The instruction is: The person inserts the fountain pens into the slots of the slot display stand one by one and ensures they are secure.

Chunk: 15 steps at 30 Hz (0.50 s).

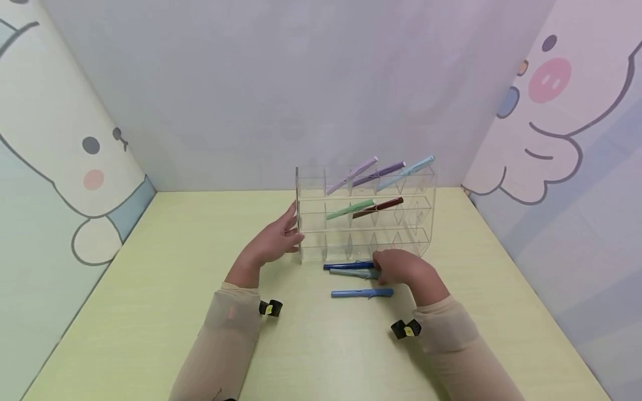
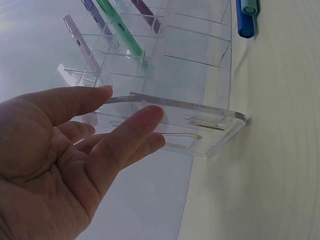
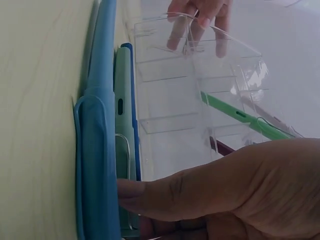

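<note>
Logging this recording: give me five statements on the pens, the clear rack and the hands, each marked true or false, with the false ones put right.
1. The lilac pen is in the top tier of the clear rack. True.
2. The green pen is in the bottom tier. False: the green pen is in the middle tier, beside the dark red pen.
3. The blue pen lies on the table. True.
4. The left hand holds a pen. False: the left hand is at the rack's left side, with no pen in it.
5. The right hand is at one end of the pale green pen. True.
</note>
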Tool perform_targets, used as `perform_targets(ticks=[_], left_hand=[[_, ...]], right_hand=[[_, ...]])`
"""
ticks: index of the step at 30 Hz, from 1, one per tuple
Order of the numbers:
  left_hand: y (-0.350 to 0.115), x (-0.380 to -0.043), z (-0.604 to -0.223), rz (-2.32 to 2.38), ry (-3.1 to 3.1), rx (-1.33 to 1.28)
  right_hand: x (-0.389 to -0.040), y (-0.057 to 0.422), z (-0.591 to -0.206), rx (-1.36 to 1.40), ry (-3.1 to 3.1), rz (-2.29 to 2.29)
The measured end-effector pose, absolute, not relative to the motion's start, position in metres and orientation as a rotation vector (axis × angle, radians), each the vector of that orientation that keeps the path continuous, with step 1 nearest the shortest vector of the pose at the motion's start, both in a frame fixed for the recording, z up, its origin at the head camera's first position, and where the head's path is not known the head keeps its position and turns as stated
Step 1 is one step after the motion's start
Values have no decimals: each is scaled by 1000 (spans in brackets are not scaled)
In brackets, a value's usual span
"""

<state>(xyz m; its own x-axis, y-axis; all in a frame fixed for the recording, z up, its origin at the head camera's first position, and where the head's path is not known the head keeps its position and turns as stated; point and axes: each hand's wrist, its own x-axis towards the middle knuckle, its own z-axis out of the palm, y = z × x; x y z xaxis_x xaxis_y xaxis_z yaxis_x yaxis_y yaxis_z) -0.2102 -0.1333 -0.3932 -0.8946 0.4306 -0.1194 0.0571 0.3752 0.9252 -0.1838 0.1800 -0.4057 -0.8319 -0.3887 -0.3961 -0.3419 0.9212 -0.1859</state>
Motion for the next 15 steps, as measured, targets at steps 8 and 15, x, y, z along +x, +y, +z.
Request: perform_targets(ticks=[8,15], left_hand=[[-132,-210,-394,1521,2314,436],[-133,-209,-393,1535,2302,441]], right_hand=[[-183,186,-401,-576,2697,-174],[-186,199,-385,-651,2717,-515]])
